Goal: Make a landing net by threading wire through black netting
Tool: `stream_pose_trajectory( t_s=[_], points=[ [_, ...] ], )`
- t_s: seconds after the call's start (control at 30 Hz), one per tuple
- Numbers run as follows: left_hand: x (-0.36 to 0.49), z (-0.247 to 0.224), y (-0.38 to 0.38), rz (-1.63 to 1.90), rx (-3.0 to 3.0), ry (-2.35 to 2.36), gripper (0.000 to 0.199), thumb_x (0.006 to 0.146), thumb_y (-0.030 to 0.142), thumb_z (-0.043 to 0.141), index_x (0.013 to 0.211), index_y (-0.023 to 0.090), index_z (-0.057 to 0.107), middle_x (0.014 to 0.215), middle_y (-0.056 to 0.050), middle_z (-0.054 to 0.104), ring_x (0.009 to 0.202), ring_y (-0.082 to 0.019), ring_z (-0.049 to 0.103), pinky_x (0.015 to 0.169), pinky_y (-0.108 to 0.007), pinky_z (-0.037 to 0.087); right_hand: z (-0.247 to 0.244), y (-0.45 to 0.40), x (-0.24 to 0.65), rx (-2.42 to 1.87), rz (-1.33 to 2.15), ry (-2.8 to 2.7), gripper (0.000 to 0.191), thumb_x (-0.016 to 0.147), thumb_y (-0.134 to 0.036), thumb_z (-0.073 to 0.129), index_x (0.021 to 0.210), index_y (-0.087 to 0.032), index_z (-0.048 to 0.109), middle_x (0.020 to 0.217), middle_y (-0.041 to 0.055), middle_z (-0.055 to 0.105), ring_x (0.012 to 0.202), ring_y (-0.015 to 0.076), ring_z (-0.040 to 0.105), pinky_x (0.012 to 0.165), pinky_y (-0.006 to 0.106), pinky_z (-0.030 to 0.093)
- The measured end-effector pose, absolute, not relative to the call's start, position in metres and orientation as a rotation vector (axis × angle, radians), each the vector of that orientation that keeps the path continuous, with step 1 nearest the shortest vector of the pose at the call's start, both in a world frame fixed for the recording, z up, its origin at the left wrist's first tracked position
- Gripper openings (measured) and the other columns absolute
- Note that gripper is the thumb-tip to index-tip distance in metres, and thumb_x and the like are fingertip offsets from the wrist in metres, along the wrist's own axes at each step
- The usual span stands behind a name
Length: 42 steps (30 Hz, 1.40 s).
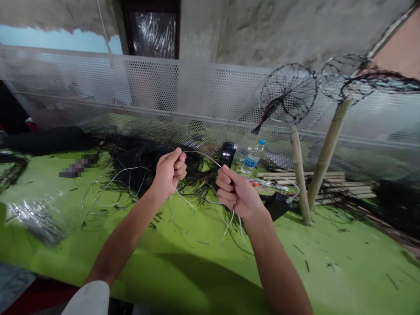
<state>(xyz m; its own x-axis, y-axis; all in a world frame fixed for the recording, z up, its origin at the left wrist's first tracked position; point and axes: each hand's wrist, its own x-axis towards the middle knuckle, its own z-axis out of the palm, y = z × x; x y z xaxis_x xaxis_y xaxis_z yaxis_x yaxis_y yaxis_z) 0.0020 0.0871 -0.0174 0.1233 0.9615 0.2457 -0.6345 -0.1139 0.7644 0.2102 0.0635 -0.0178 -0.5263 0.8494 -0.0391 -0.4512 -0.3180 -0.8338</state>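
A thin silvery wire (204,155) arches between my two raised hands above the green table. My left hand (170,170) is closed in a pinch on one part of it, and a loose end hangs below that fist. My right hand (238,192) grips the other part, its thumb pressed on top, with wire ends trailing beneath the palm. Behind and left of my left hand lie more loose curled wires (113,179) and a heap of black netting (131,153). How the wire runs inside each fist is hidden by the fingers.
Two wooden poles (301,175) with black net hoops (288,94) stand at the right. A water bottle (252,158), a phone (228,154), a black box (277,204) and bamboo sticks (348,188) lie behind my right hand. Metal pieces in plastic (39,221) lie left. Perforated sheeting (210,96) closes the back.
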Motion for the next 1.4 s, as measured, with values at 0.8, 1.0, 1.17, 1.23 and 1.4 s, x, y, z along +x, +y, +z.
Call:
stream_pose_trajectory(
  t_s=[0.8, 1.0, 1.17, 1.23, 1.4],
  points=[
    [0.007, -0.013, 0.082, 1.238, 0.709, 0.319, 0.052, 0.111, 0.027, 0.033, 0.063, 0.017, 0.051, 0.056, 0.007, 0.021, 0.041, -0.007, 0.023, 0.042, -0.02, 0.029, -0.018, 0.075, 0.226, -0.468, 1.608, -0.75, 0.055, 0.102, -0.041, 0.059, 0.059, -0.021, 0.03, 0.052, -0.0085, 0.015, 0.042, 0.0082, 0.009, 0.037, 0.028, 0.01],
    [0.004, -0.007, 0.068, 1.465, 0.669, 0.333, 0.051, 0.111, 0.029, 0.033, 0.061, 0.019, 0.041, 0.054, 0.009, 0.011, 0.041, -0.007, 0.008, 0.037, -0.019, 0.017, -0.017, 0.069, 0.225, -0.41, 1.463, -0.755, 0.059, 0.1, -0.041, 0.062, 0.059, -0.021, 0.024, 0.049, -0.0081, 0.016, 0.041, 0.0076, 0.01, 0.038, 0.027, 0.014],
    [-0.003, 0.002, 0.064, 1.586, 0.645, 0.39, 0.048, 0.11, 0.028, 0.035, 0.062, 0.02, 0.038, 0.054, 0.01, 0.01, 0.04, -0.008, 0.006, 0.035, -0.019, 0.019, -0.016, 0.063, 0.215, -0.441, 1.575, -0.823, 0.058, 0.1, -0.044, 0.06, 0.06, -0.021, 0.024, 0.051, -0.0077, 0.016, 0.044, 0.008, 0.01, 0.038, 0.025, 0.016],
    [-0.004, 0.001, 0.066, 1.499, 0.692, 0.418, 0.047, 0.109, 0.029, 0.038, 0.063, 0.02, 0.041, 0.054, 0.01, 0.012, 0.04, -0.007, 0.007, 0.035, -0.018, 0.02, -0.015, 0.063, 0.218, -0.397, 1.629, -0.863, 0.055, 0.099, -0.044, 0.06, 0.062, -0.021, 0.026, 0.054, -0.0075, 0.018, 0.045, 0.008, 0.012, 0.039, 0.024, 0.018],
    [0.0, -0.012, 0.071, 1.247, 0.861, 0.44, 0.046, 0.107, 0.036, 0.048, 0.064, 0.019, 0.048, 0.055, 0.011, 0.012, 0.041, -0.005, 0.003, 0.036, -0.015, 0.02, -0.014, 0.072, 0.242, -0.364, 1.61, -0.853, 0.049, 0.097, -0.036, 0.06, 0.066, -0.022, 0.026, 0.055, -0.0076, 0.019, 0.045, 0.0087, 0.011, 0.04, 0.024, 0.016]
  ],
)
